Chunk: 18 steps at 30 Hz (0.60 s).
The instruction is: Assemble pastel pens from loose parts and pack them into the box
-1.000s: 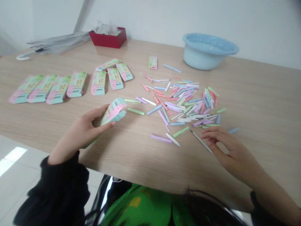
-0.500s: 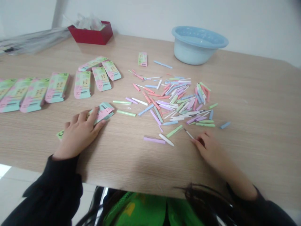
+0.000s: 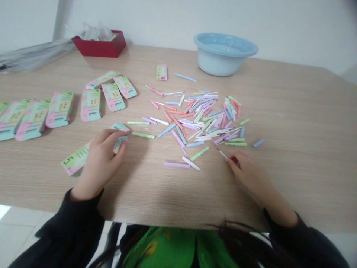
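My left hand (image 3: 104,158) is over a pastel green, pink and teal cardboard box (image 3: 76,158), covering its middle. Thumb and index finger are apart beside the box's teal end flap, and nothing shows held between them. My right hand (image 3: 242,165) pinches a thin white brush (image 3: 222,153) with a dark pointed tip, just above the table. Left of that tip lie a green tube (image 3: 200,153), a white cap-like piece (image 3: 191,163) and a purple tube (image 3: 177,164). Beyond them spreads a loose pile of pastel tubes, caps and thin brushes (image 3: 206,115).
Several similar boxes (image 3: 90,105) lie in a row at the left, and one small box (image 3: 161,72) is farther back. A blue basin (image 3: 223,56), a red box (image 3: 103,48) with plastic bags and clear plastic wrapping (image 3: 36,56) are along the wall side.
My left hand has risen off the box and shifted right, showing more of the box's green end. My right hand stays nearly in place with the brush. The view has shifted slightly.
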### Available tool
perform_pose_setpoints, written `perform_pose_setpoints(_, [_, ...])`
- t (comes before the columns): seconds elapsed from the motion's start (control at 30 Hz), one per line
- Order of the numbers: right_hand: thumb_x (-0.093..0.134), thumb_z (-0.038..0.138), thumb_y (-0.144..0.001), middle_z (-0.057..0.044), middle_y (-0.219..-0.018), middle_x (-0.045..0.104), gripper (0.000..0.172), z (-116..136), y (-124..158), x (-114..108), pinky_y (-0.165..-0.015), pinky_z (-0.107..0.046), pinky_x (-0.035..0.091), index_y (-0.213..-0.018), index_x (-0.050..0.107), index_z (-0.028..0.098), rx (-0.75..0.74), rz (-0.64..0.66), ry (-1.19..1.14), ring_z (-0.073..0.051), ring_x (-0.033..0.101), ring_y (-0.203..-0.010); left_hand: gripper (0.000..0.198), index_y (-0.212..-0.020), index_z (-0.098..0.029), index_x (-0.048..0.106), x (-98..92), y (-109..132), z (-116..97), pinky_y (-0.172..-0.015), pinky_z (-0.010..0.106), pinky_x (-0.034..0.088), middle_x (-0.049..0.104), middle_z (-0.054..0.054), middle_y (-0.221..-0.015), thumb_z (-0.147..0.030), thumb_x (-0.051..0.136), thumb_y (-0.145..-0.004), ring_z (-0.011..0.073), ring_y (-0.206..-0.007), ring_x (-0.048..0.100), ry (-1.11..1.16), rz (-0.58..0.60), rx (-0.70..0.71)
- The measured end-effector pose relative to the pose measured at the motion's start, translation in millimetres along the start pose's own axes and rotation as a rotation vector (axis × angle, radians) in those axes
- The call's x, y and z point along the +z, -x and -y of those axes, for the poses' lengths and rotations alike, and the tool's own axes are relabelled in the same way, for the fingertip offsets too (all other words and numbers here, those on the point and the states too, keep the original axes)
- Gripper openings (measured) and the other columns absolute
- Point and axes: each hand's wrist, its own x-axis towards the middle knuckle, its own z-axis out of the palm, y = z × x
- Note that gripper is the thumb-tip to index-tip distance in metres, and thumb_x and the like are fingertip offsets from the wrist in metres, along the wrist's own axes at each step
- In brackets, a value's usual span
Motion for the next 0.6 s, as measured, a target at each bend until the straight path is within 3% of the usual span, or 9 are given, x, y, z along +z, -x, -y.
perform_pose_setpoints(0.07, [0.045,0.028,-0.1,-0.009,-0.087,0.069,0.022,0,-2,0,-0.074,-0.039,0.046,-0.083,0.058,0.022,-0.011,0.013,0.006,-0.027,0.065,-0.082,0.028,-0.108,-0.018,0.068,5.9,-5,-28,-0.1,0.043,0.05,0.067,0.01,-0.11,-0.03,0.043,-0.101,0.0261,-0.106,0.065,0.167,0.114,0.176])
perform_pose_setpoints(0.17, [0.044,0.025,-0.099,-0.011,-0.09,0.07,0.022,-1,-5,3,-0.074,-0.039,0.047,-0.083,0.06,0.021,0.002,-0.012,0.017,-0.028,0.065,-0.083,0.027,-0.104,-0.019,0.071,21.5,-12,-75,-0.094,0.041,0.051,0.069,0.009,-0.107,-0.023,0.045,-0.1,0.0254,-0.103,0.065,0.231,0.314,0.359])
perform_pose_setpoints(0.3, [0.045,0.026,-0.098,-0.011,-0.093,0.07,0.02,-4,-11,9,-0.074,-0.039,0.048,-0.088,0.061,0.021,0.004,-0.063,0.005,-0.028,0.065,-0.083,0.026,-0.106,-0.018,0.072,47.3,-19,-122,-0.089,0.043,0.051,0.069,0.012,-0.107,-0.031,0.05,-0.102,0.0294,-0.103,0.065,0.071,0.437,0.414])
perform_pose_setpoints(0.47, [0.044,0.022,-0.098,-0.016,-0.106,0.071,0.021,-10,-17,16,-0.084,-0.043,0.05,-0.104,0.063,0.019,-0.013,-0.116,-0.012,-0.031,0.066,-0.097,0.03,-0.106,-0.016,0.068,75.2,-23,-139,-0.091,0.047,0.05,0.068,0.015,-0.114,-0.043,0.055,-0.1,0.0335,-0.106,0.065,-0.042,0.433,0.417])
perform_pose_setpoints(0.6, [0.041,0.02,-0.1,-0.017,-0.11,0.07,0.025,-13,-18,20,-0.088,-0.044,0.049,-0.107,0.065,0.018,-0.06,-0.116,0.013,-0.032,0.064,-0.103,0.025,-0.108,-0.017,0.065,87.1,-28,-137,-0.091,0.041,0.051,0.07,0.011,-0.108,-0.039,0.058,-0.1,0.0281,-0.1,0.067,-0.006,0.45,0.432])
